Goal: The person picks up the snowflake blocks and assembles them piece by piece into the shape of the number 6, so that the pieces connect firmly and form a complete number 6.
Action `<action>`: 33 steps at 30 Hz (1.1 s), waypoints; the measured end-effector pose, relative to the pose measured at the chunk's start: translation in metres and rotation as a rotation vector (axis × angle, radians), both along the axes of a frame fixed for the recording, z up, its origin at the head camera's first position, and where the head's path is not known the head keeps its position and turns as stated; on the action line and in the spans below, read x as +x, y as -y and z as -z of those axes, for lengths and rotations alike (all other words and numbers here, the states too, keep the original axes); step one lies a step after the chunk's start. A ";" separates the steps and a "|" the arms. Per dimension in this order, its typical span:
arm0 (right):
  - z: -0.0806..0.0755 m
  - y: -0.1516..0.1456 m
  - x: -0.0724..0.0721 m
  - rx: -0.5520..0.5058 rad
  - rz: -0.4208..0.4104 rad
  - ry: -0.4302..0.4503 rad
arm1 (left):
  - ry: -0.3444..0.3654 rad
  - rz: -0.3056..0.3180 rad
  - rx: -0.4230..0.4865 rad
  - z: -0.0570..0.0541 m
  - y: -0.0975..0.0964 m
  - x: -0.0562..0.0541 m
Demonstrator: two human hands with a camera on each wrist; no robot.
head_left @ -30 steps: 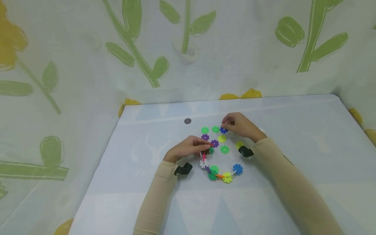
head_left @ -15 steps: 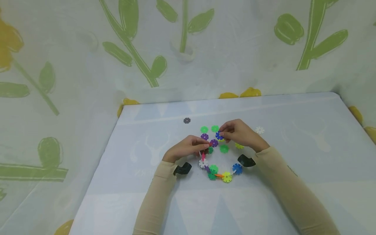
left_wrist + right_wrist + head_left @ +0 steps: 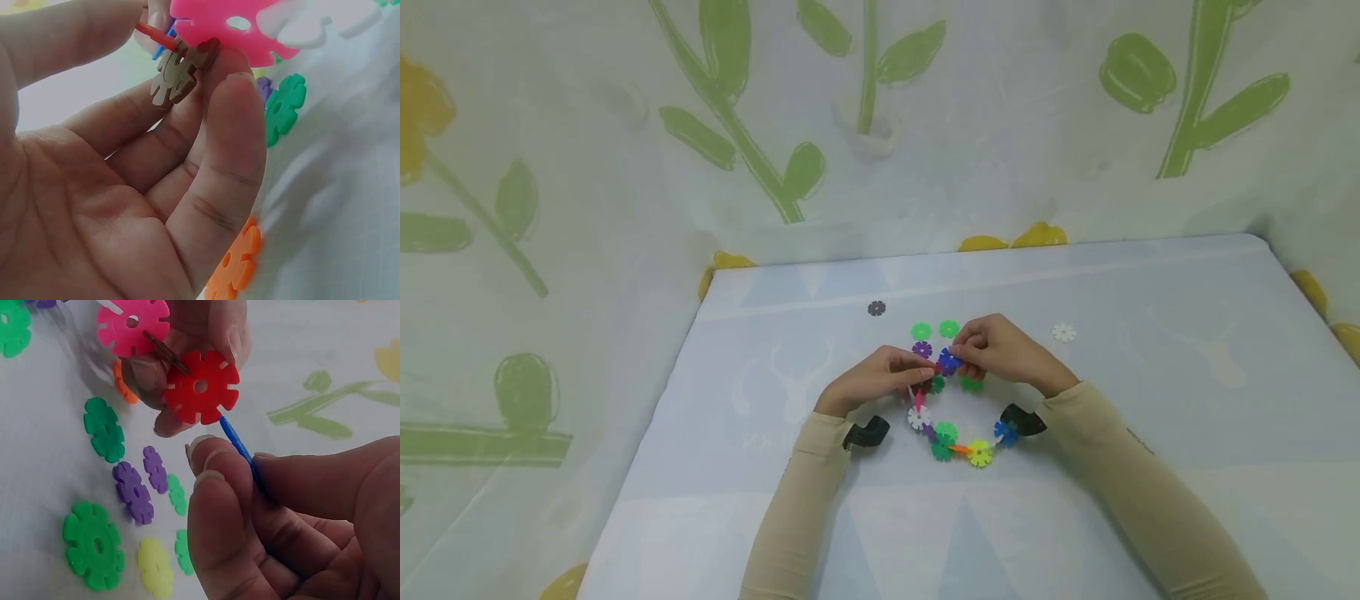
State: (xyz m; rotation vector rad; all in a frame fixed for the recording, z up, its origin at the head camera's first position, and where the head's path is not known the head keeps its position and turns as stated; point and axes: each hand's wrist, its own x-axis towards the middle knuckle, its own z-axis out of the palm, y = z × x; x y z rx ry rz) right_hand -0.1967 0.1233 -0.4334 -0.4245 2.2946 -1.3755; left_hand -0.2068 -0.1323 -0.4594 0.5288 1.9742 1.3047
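Note:
My left hand pinches a red notched plastic disc, the end piece of a joined chain of discs. A brown disc slots into the red one, followed by a pink disc. The chain curves over the table through a white disc and a yellow disc to a light blue disc. Between thumb and fingers, my right hand holds a dark blue disc. Seen edge-on in the right wrist view, its tip meets the red disc's rim; how deep it sits cannot be told.
Loose discs lie beyond and beneath the hands: a purple one, green ones and a yellow one. Farther off are a dark grey disc and, at right, a white disc. A patterned cloth wall backs the table.
My right hand has brought the dark blue disc leftward and nearer, from among the loose discs to the red disc. The left hand has kept its place and its hold.

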 end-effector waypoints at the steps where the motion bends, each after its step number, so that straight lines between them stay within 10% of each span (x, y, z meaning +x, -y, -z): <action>1: 0.000 0.001 0.001 -0.005 -0.001 -0.001 | 0.001 -0.003 0.000 0.001 0.000 0.000; 33: 0.004 0.007 0.007 -0.048 0.016 -0.133 | -0.121 -0.005 0.098 0.005 -0.008 0.003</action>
